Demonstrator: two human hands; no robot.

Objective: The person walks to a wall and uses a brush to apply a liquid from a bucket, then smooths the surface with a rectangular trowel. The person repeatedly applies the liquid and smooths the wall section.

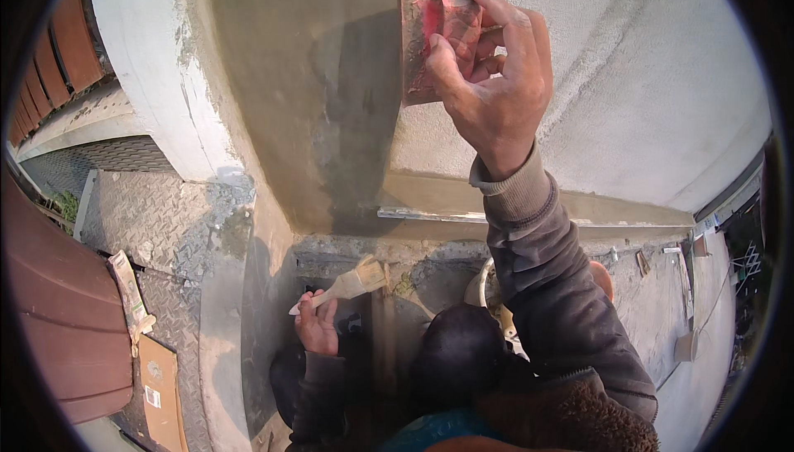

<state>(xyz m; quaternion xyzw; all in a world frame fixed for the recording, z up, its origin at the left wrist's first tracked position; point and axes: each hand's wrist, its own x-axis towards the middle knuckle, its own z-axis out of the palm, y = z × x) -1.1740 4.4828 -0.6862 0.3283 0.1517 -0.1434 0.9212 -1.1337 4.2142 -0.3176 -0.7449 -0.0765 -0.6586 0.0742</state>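
My right hand (504, 88) reaches up and grips the handle of a red plastering float (416, 55), its face toward the wall and its back smeared with grey mortar. Left of the float, the wall's surface (331, 71) is darker, smooth and damp-looking; to the right it is pale and rough (645, 63). Low down near my body, my left hand (318, 328) has its fingers closed round the pale handle of a wide flat brush (360, 282). The brush's bristles point right, apart from the wall.
A thin pale strip (430, 215) runs along the wall's foot. At left stand a white pillar (157, 63), a brown ribbed container (58, 295) and a flattened cardboard piece (161, 394) on patterned metal plate (149, 212). A pale round rim (485, 282) shows beside my right forearm.
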